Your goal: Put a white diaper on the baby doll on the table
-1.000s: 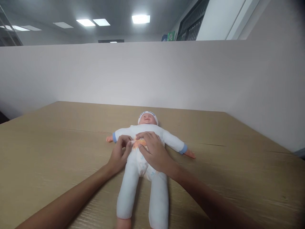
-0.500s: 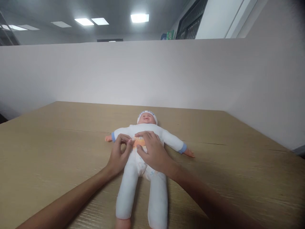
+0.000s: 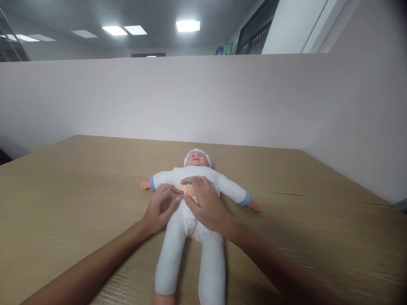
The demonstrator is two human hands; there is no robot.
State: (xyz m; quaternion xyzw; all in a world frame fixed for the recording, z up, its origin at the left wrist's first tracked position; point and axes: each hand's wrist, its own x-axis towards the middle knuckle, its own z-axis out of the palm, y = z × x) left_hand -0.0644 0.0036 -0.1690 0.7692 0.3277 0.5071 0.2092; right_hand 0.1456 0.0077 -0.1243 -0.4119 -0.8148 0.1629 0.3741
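A baby doll (image 3: 211,262) in a white suit with blue cuffs and a white printed cap lies on its back, head away from me. Round its hips is a white diaper (image 3: 190,222) with an orange front band. At the band's left side my left hand (image 3: 160,209) pinches a small white diaper tab (image 3: 185,192) between thumb and fingertips, partly hidden by the fingers. My right hand (image 3: 208,203) rests over the right half of the band, fingers stretched and thumb apart, pressing on the diaper's front.
The doll lies on a wooden table (image 3: 95,199) with thin seams in its top. A pale partition wall (image 3: 190,97) rises behind the table and continues along the right side. Green and blue packages (image 3: 228,48) show above the wall.
My left hand has drawn the tab rightward across the orange band, toward the middle, and its fingers have straightened. My right hand has stayed on the diaper's front.
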